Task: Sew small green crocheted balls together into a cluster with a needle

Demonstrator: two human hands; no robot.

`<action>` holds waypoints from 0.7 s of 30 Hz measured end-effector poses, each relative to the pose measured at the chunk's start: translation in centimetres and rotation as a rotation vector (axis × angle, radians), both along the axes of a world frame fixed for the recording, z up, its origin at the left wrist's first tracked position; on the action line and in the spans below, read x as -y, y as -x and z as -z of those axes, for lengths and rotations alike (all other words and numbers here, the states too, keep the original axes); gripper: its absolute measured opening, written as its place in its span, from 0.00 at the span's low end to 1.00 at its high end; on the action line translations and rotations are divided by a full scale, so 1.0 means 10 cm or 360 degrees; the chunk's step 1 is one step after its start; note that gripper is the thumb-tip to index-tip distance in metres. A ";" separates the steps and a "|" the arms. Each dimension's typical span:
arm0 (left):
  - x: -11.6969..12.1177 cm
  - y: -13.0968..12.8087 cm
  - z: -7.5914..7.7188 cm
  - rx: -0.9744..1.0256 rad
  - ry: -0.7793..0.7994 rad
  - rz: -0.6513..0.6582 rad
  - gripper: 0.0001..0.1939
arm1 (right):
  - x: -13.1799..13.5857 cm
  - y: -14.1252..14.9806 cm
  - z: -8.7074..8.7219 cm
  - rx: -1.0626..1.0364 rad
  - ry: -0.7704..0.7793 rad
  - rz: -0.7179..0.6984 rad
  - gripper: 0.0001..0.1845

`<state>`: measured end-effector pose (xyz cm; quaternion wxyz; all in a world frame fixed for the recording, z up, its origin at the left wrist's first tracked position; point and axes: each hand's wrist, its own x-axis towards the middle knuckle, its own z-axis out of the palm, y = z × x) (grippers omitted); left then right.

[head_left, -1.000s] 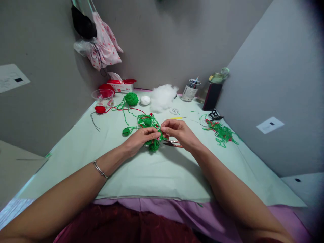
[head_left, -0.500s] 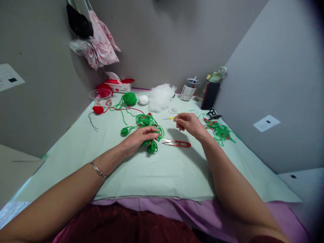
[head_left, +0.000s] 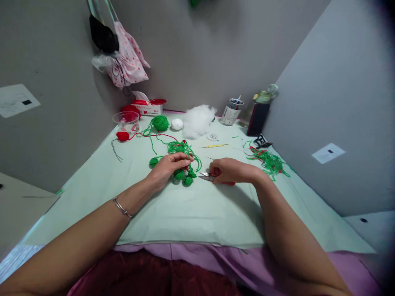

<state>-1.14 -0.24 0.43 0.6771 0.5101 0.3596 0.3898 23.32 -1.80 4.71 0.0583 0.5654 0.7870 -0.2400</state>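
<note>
My left hand (head_left: 174, 165) is closed, thumb and fingers pinching a green and red crocheted yarn piece (head_left: 182, 146) on the table. Small green crocheted balls (head_left: 187, 180) hang from it below my fingers. My right hand (head_left: 226, 170) is curled over the red-handled thread snips (head_left: 206, 177), fingers around their middle. The blades point toward the yarn piece. Beside the right knuckles a thin, needle-like sliver (head_left: 210, 158) sticks out; whether I hold it, I cannot tell. A yellow crochet hook (head_left: 214, 145) lies just beyond that hand.
Tangled green and red yarn scraps (head_left: 271, 161) lie at right. Along the back stand a tissue box (head_left: 151, 109), a green yarn ball (head_left: 160, 123), white stuffing (head_left: 199, 121), a can of pens (head_left: 231, 114) and a dark phone (head_left: 258, 119). A clear tub (head_left: 128, 123) stands at left.
My right hand has come down and toward me, from beside the crochet hook onto the thread snips. The hook now shows whole. My left hand keeps its pinch on the yarn piece.
</note>
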 end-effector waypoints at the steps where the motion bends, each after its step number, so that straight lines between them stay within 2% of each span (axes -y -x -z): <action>1: 0.00 0.00 0.00 0.0018 0.0009 -0.0007 0.11 | 0.00 -0.02 0.00 -0.0043 0.0009 -0.0053 0.07; 6: 0.00 0.00 0.02 0.0055 0.0013 0.0032 0.14 | -0.01 -0.15 -0.09 -0.0472 -0.0017 -0.0111 0.02; 9: 0.02 0.00 0.02 0.0042 -0.0033 -0.0003 0.18 | -0.02 -0.17 -0.12 -0.0767 -0.0079 -0.0095 0.06; 12: 0.03 -0.01 0.02 0.0031 -0.0048 -0.0055 0.19 | -0.01 -0.14 -0.11 -0.0972 -0.0011 -0.0036 0.10; 16: 0.04 -0.01 0.03 -0.0006 -0.0057 -0.0043 0.19 | 0.02 -0.06 -0.09 -0.1098 0.0042 0.0030 0.23; 21: 0.04 -0.01 0.04 -0.0065 -0.0113 0.0044 0.19 | 0.07 0.07 -0.11 -0.1125 0.0061 -0.0069 0.26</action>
